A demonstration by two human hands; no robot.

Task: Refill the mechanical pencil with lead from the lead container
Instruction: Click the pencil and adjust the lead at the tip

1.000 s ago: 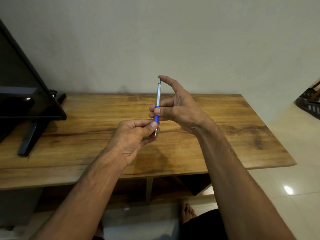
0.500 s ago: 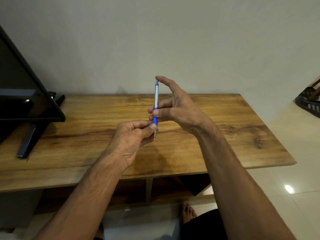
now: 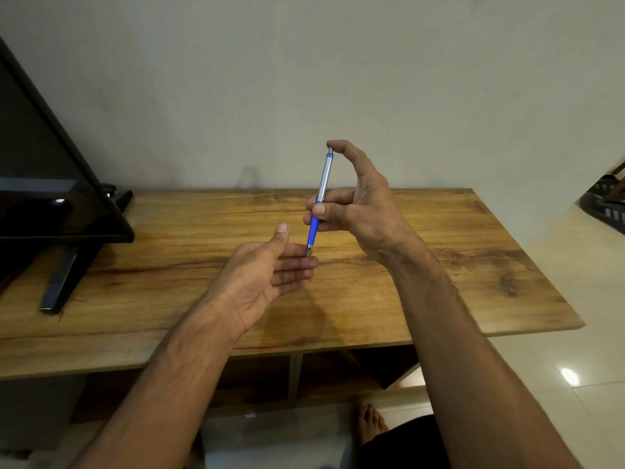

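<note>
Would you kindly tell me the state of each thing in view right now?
left hand: open, palm turned up.
right hand: grips the pencil, forefinger on its top.
pencil: slightly tilted, tip down at the left hand's fingers.
television: screen dark.

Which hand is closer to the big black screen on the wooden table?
Left. The left hand hovers right of the black flat screen; the right hand, gripping the blue-and-silver mechanical pencil, is farther right.
</note>
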